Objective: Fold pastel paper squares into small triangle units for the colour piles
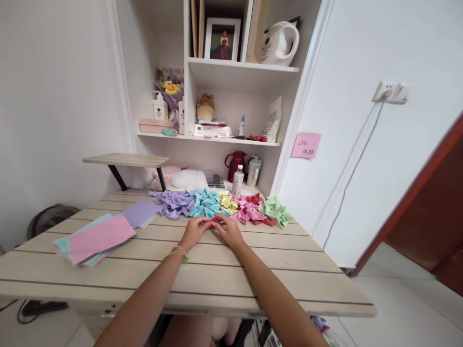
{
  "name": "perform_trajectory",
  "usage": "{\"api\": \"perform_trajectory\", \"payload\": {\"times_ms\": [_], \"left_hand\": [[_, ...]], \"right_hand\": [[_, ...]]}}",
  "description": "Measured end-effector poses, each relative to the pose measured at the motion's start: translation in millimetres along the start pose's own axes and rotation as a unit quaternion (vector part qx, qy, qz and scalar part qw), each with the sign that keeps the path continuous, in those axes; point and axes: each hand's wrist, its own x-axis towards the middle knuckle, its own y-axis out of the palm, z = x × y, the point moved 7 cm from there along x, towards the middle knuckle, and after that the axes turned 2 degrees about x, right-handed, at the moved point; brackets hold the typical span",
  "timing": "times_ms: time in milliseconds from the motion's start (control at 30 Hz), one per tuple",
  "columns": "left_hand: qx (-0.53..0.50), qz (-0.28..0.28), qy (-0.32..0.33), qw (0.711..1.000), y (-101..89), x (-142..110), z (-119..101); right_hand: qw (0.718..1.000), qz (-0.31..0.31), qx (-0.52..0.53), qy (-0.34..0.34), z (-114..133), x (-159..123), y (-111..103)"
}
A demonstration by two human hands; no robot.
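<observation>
My left hand (195, 231) and my right hand (228, 230) meet on the wooden table (202, 279), both pinching a small red folded paper piece (214, 221) pressed flat between the fingertips. Just beyond them lies a row of folded paper pieces sorted by colour: purple (173, 202), blue (204, 202), yellow (227, 201), pink and red (249, 209), green (275, 211). A thin bracelet shows on my left wrist.
A stack of flat coloured sheets (97, 236) with pink on top lies at the left, a purple sheet (142, 213) behind it. A small raised shelf (126, 160), bottles, a red jug (236, 165) and wall shelves stand at the back. A pink note (306, 145) hangs on the right wall.
</observation>
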Motion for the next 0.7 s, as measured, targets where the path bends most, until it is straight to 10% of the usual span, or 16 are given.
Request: {"api": "perform_trajectory", "payload": {"times_ms": [200,700], "left_hand": [[0.090,0.000,0.086,0.992,-0.5,-2.3,-16.2],[-0.036,-0.004,-0.034,0.999,1.2,-1.5,-0.1]], "right_hand": [[0.999,-0.014,-0.035,-0.012,-1.2,3.1,-4.6],[0.999,-0.014,0.022,0.042,-3.8,3.9,-6.2]]}}
